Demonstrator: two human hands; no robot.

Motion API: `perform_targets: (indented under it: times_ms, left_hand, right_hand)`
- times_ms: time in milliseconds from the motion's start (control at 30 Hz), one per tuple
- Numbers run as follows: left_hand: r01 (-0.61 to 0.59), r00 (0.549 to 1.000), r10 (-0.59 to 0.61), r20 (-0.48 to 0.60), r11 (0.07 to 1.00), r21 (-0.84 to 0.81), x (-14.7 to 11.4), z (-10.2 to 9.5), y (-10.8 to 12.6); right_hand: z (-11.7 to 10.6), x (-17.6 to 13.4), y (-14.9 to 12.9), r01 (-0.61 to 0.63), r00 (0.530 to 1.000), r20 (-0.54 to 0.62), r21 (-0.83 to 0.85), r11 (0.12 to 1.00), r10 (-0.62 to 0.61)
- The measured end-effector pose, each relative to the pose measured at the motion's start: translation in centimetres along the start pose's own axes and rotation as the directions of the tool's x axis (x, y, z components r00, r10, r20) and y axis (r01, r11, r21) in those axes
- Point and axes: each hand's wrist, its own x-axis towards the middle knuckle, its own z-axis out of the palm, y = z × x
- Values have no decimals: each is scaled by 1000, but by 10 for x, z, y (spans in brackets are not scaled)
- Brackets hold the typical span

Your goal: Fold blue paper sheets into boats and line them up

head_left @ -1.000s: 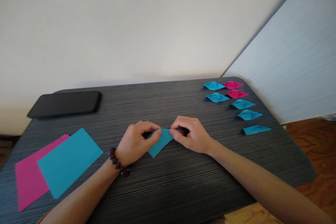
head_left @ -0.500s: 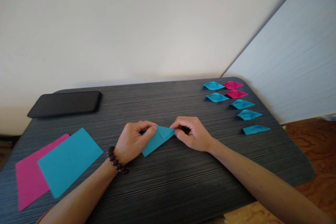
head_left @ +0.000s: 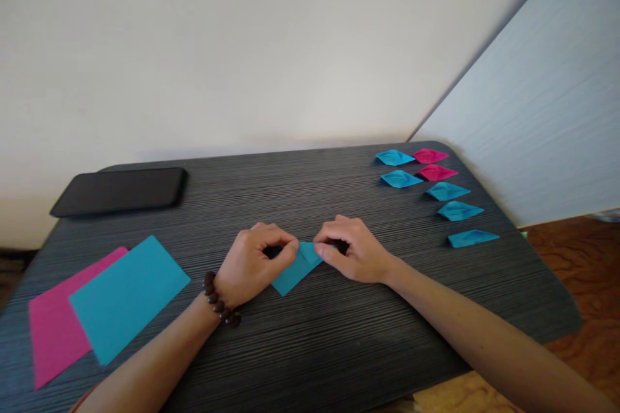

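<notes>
Left hand (head_left: 256, 261): thumb and forefinger pinched together on the folded blue sheet (head_left: 293, 273), upper left edge.
Right hand (head_left: 353, 250): thumb and forefinger pinched together on its right end.
Folded blue sheet: between both hands, over mid-table (head_left: 310, 355); table contact cannot be determined.
Flat blue sheet (head_left: 128, 300): overlaps flat pink sheet (head_left: 55, 329), table left.
Folded boats (head_left: 460, 211): five blue, two pink, table right.

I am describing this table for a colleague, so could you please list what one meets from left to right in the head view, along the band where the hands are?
Pink paper sheet → flat blue paper sheet → dark bead bracelet → left hand → folded blue paper → right hand → nearest blue folded piece.
</notes>
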Motion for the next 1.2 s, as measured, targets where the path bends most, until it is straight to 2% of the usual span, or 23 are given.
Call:
perform_targets:
  times_ms: [100,200,333,500,633,800,967,1200]
  left_hand:
    - [-57,998,57,1,997,43,-1,3,0]
    - [-65,998,66,-11,996,56,-1,5,0]
    - [-29,1000,30,-7,999,28,0,3,-1]
    - [51,997,-49,60,998,-29,2,-5,-3]
    - [49,995,-44,94,998,-46,1,-9,-6]
    - [-116,988,120,96,992,-42,-2,-7,-10]
    - [-340,932,343,117,939,-44,-1,-5,-16]
    - [-484,870,473,139,873,59,-1,-3,-23]
  right_hand:
    - [3,1,0,3,1000,4,-39,999,-3]
    - [5,1,1,12,1000,10,-47,999,-12]
    - [3,1,1,8,1000,11,-45,999,-8]
    - [-3,2,0,-19,1000,7,-6,1000,19]
    - [-4,2,0,-43,999,-14,33,999,43]
    - [-6,2,6,-54,997,-51,5,999,54]
    - [-8,2,8,-91,994,-57,8,996,91]
    - [-6,2,4,-119,991,-61,-57,991,116]
